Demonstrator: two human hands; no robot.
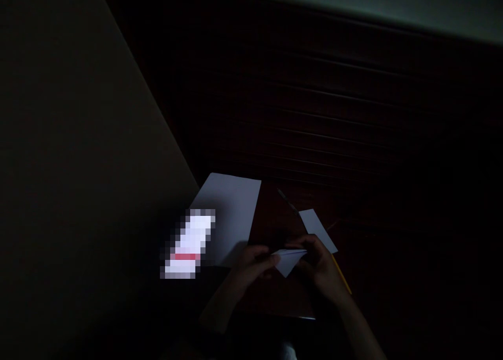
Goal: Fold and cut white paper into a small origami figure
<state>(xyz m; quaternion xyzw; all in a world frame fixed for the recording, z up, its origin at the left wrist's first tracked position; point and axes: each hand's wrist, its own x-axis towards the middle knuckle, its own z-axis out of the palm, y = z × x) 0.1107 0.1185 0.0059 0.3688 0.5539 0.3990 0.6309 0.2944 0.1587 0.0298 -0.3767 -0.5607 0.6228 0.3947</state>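
The scene is very dark. Both my hands meet low in the middle over a dark table. My left hand and my right hand pinch a small folded piece of white paper between their fingers; it is a triangular shape with its point down. The fingers of both hands are closed on the paper's edges.
A white sheet lies to the left with a bright pixelated rectangle beside it. A smaller paper strip lies behind my right hand. A pen and a yellow pencil lie nearby. A dark slatted wall is behind.
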